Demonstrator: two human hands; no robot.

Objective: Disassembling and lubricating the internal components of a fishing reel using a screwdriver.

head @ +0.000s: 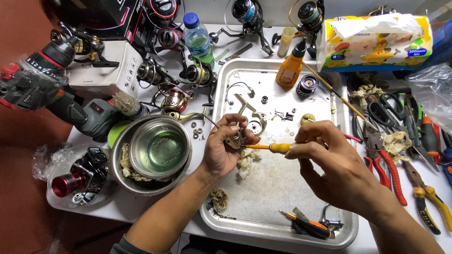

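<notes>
**Two hands, one small reel part over a steel tray**

Seen from above, both forearms reach in from the lower edge and meet over a metal tray (226,221). The left hand (225,148) is curled, fingers and thumb pinching a small gold-toned reel part (235,139) held up just above the tray. The right hand (332,162) is loosely closed around the yellow handle of a screwdriver (273,147), thumb and fingers gripping it; the tool lies level, its tip pointing left and meeting the part at the left hand's fingertips. The part sits between the two hands, close against the left palm and well clear of the right.

One orange oil bottle (290,66) stands at the tray's far end beside one dark spool (307,85). A second, orange-handled screwdriver (308,226) lies near the tray's front edge. Left of the tray rests one steel bowl (160,148) of clear liquid; beyond it stands one plastic water bottle (197,40). To the right lie two red-handled pliers (388,169), and one tissue pack (374,42) sits at the back.
</notes>
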